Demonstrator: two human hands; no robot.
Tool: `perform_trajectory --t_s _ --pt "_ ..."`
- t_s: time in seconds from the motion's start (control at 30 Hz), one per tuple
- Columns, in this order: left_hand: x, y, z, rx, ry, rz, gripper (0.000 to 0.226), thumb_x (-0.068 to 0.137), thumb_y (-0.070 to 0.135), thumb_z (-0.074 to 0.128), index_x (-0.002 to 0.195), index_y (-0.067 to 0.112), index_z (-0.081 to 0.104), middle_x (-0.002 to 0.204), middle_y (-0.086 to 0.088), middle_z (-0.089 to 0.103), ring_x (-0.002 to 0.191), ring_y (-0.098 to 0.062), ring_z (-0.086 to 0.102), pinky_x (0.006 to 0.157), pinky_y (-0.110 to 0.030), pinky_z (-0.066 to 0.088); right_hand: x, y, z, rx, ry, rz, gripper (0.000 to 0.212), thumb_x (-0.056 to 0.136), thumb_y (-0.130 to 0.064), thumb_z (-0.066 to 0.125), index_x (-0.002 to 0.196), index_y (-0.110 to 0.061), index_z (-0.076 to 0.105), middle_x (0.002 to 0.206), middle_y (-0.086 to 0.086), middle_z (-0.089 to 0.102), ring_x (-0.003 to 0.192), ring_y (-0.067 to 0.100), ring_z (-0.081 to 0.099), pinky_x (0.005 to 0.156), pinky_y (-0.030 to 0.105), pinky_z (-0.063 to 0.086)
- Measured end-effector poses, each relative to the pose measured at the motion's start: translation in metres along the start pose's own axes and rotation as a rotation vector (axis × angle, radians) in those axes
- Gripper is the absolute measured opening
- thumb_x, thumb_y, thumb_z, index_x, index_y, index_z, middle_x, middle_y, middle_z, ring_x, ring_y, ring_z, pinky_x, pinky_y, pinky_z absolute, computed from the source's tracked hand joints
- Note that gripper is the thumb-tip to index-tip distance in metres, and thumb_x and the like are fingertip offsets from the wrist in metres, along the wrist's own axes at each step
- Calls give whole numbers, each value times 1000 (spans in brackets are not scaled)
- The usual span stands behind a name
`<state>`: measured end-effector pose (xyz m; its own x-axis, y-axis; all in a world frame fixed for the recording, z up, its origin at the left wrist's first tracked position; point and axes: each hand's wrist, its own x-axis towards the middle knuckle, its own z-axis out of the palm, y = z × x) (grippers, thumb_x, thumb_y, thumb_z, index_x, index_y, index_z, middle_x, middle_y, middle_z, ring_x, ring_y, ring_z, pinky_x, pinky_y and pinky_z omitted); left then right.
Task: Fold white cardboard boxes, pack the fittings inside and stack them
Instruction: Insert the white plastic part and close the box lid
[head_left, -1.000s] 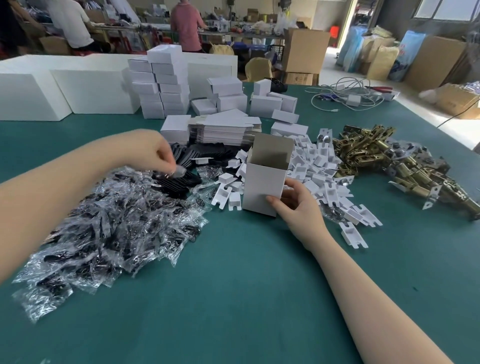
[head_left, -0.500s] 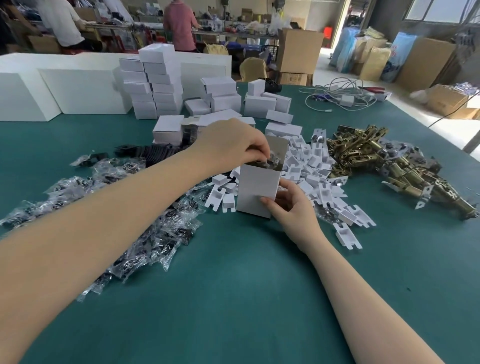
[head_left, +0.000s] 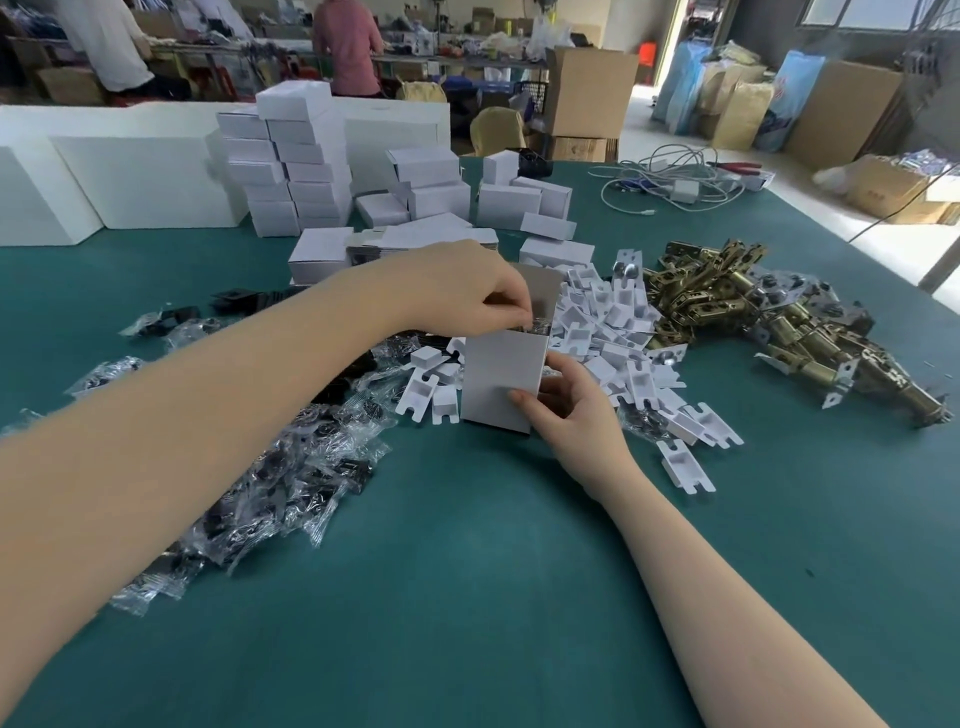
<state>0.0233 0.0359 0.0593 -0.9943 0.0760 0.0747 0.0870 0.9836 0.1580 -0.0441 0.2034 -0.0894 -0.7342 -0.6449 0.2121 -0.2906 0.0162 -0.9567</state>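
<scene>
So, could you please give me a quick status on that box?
Right hand steadies open box. Left hand feeds bagged fitting in. Nothing blocking.

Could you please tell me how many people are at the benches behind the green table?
2: a person in a white top at the far left, and a person in a pink shirt near the middle. Clutter there may hide others.
</scene>
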Motion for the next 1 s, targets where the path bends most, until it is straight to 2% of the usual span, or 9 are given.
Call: perform_trajectory --t_s 0.13,0.3,0.4,0.57,0.63,0.73,0.8,0.87,1.0 --pt "1 5 7 135 77 -8 24 100 34 49 107 27 71 111 8 67 103 -14 58 87 -35 47 -1 -1 0 -12 1 8 39 87 -32 72 114 -53 55 104 -9 72 98 9 68 92 44 55" --pt "-1 10 15 191 185 -43 19 97 33 56 112 29 67 106 9 70 101 -13 59 77 -30 45 -1 -1 1 -9 -1 4 39 83 -36 73 115 -51 56 103 -8 72 98 11 68 92 45 54" --pt "-6 10 15 -12 236 -54 17 94 26 62 110 29 69 94 12 73 89 -5 62 68 -17 41 -1 -1 1 -6 2 1 40 82 -37 73 117 -48 57 103 -8 73 97 11 68 92 44 55" --pt "-20 10 45 -470 754 -225 25 96 11 53 120 16 60 103 12 58 96 -7 55 86 -17 44 -1 -3 1 -60 14 -31 36 88 -30 70 111 -54 57 104 -8 70 96 17 67 90 47 54" --pt "-22 8 65 -676 691 -302 31 98 11 49 128 16 50 115 12 51 111 -11 53 99 -25 43 0 -3 0 -100 21 -45 36 91 -26 67 116 -51 58 104 -12 69 95 17 65 89 44 54" --pt "-25 13 91 -898 696 -314 31 99 9 49 129 17 47 117 10 56 104 2 57 96 -25 46 0 -4 0 -132 18 -81 49 95 -16 61 138 -36 52 110 -19 67 99 10 64 91 31 53" --pt "-27 20 104 -982 838 -305 29 97 6 54 121 21 48 114 10 58 98 7 58 89 -18 46 -3 -4 1 -174 42 -111 70 95 -10 57 148 -46 31 120 -9 64 103 10 62 93 24 48" --pt "-27 26 115 -964 943 -288 28 96 9 58 116 26 48 114 7 60 98 6 60 85 -12 45 -7 -8 3 -211 70 -169 86 93 -4 55 142 -61 13 131 -10 57 107 10 60 93 18 44" --pt "-33 28 125 -853 994 -230 29 96 20 56 114 42 53 117 16 60 105 6 59 90 -11 45 -6 -18 4 -193 178 -312 69 93 -15 60 141 -54 29 122 -36 52 103 7 61 90 13 44"
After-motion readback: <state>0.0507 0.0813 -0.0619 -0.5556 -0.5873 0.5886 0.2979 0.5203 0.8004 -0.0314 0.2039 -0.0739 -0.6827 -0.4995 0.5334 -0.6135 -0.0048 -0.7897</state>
